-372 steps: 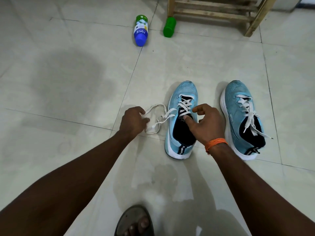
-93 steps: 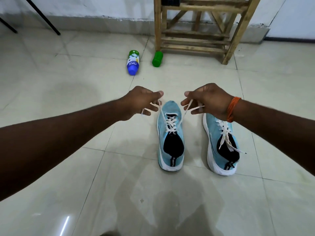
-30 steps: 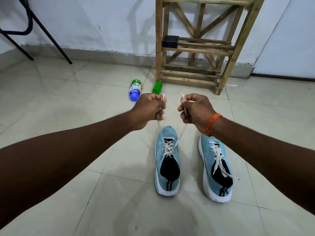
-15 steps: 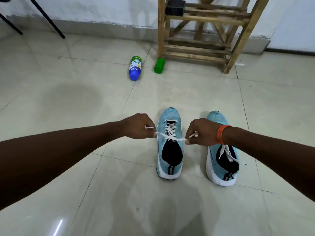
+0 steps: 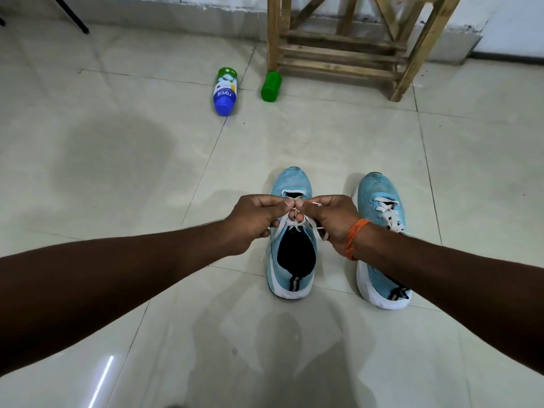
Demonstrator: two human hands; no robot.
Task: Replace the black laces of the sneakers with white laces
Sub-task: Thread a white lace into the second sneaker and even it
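Head view — left grip [image 5: 253,219], right grip [image 5: 330,218] both pinch white lace [image 5: 279,226] — directly over sneaker [image 5: 291,179].

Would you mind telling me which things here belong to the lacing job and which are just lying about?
Job: left hand, right hand, the white lace both pinch, the sneaker being laced, the second sneaker, laced white.
Lying about: blue bottle, green container, wooden rack.

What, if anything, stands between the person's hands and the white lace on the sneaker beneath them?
Nothing visible. The left hand and right hand both pinch the white lace above the sneaker; the bottle and green container lie far off beside the wooden rack.
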